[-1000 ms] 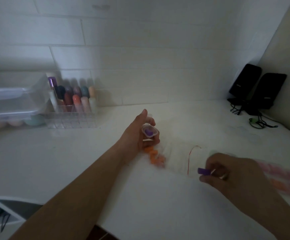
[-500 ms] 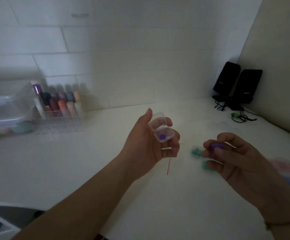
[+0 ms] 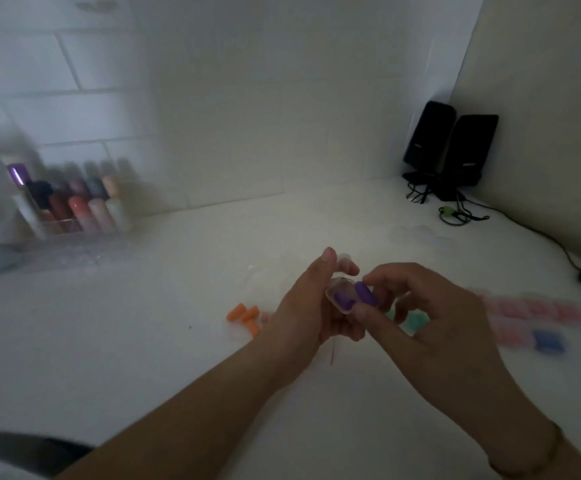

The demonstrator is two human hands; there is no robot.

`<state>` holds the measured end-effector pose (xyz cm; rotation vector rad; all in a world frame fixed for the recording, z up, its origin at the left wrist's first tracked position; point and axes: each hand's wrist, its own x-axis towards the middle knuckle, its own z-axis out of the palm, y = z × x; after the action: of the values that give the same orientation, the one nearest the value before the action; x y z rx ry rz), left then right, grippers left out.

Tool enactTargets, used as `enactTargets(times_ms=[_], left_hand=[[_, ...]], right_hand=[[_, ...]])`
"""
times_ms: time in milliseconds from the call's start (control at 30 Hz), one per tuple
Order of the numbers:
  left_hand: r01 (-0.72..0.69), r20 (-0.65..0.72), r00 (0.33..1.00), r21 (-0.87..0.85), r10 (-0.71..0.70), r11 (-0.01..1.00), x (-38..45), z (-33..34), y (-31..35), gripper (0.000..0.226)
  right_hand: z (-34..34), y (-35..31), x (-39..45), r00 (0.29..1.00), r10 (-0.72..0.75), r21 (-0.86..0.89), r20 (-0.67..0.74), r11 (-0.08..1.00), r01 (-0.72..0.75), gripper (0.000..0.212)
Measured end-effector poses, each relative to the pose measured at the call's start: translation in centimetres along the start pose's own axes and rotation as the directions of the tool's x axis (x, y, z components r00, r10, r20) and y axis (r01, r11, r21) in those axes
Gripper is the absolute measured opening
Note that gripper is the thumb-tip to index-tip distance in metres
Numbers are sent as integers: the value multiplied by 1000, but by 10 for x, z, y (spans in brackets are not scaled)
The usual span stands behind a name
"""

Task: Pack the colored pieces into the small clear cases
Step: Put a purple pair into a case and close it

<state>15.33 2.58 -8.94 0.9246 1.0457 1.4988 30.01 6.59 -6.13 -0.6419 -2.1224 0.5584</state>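
Above the counter, the left hand grips an open clear case with one purple piece inside, while the right hand pinches a second purple piece at its rim (speaker lettering too blurred to read).

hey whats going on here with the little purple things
A person is packing purple pieces into a small clear case. The left hand holds the open case above the white counter, with one purple piece already inside. The right hand pinches a second purple piece at the case's edge. Orange pieces lie loose on the counter to the left.
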Motion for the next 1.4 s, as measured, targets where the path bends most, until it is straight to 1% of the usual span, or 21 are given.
enactTargets(times_ms=[167,300,400,467,533,633,800,900,1000,1167,1200,1267,1300,1333,1400], left_hand=[[-21,-15,1000,40,22,999,1,2,-3,47],[-57,13,998,80,56,995,0,0,-7,48],[-48,17,999,43,47,998,-1,-1,-7,44],[-36,16,999,3,36,999,-2,-1,-4,42],[-26,38,999,-48,28,999,-4,-1,-1,45],[-5,71,997,-100,12,995,-6,0,2,45],[-5,87,996,-60,10,998,-7,1,-1,45],[-2,107,994,-51,8,999,-8,1,0,46],[16,118,993,-73,-8,997,-8,2,0,45],[27,130,991,-88,-15,996,-8,-1,-1,44],[33,136,990,-107,-19,994,-9,-1,-1,41],[48,164,986,-157,-22,986,-10,-2,1,33],[57,181,983,-172,-26,983,-10,-3,3,33],[66,190,981,-175,-32,982,-10,-4,3,39],[74,197,980,-163,-41,984,-10,-5,2,51]], right_hand=[[6,-1,-2,995,92,-33,-27,995,-93,19],[8,-1,-2,979,201,87,20,976,-202,25],[6,1,-1,969,233,161,81,956,-244,26],[3,3,0,965,250,236,80,936,-262,27],[1,1,1,966,255,268,33,929,-254,24],[3,-3,0,980,198,183,-18,964,-191,18],[5,-1,-1,980,197,102,-27,976,-194,19],[6,3,-1,973,228,143,-17,964,-224,19],[7,6,0,963,264,189,54,944,-269,17],[4,7,1,962,248,154,118,952,-265,18],[3,6,1,964,241,159,113,953,-257,18],[1,6,3,970,238,186,55,952,-244,15],[0,7,4,970,241,204,20,949,-240,12],[0,7,5,968,250,231,-7,943,-242,12],[-1,9,6,963,268,282,-30,927,-249,21]])
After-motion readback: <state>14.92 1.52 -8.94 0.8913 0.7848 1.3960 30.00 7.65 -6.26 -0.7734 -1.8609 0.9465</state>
